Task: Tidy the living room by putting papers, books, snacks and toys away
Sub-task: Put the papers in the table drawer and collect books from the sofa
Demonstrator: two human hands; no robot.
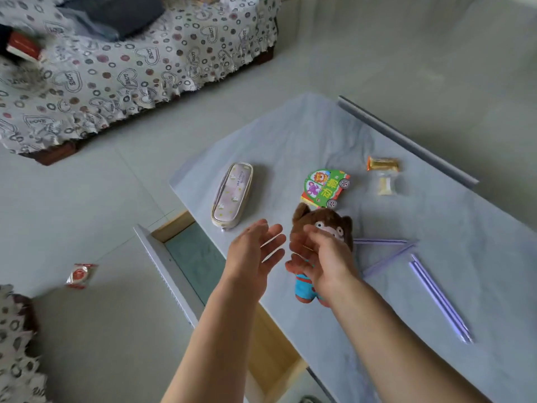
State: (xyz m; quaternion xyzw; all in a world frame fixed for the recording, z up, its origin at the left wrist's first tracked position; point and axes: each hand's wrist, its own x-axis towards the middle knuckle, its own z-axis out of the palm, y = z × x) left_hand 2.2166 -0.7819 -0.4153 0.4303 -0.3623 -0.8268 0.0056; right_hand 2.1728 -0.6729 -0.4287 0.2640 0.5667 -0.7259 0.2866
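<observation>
A brown plush toy (325,225) in blue striped trousers is over the near part of the pale table (450,228). My right hand (322,257) grips its body, fingers curled round it. My left hand (255,248) hovers just left of the toy with straight fingers, holding nothing. On the table lie a car-shaped picture book (324,187), a pale pencil case (231,199), a gold-wrapped snack (382,163), a clear-wrapped sweet (385,184) and several purple pens (438,301).
A drawer (189,257) stands pulled out under the table's left edge. A red-and-white snack packet (80,275) lies on the floor. A sofa with a patterned cover (122,71) stands at the back left, with a red book (24,49) on it.
</observation>
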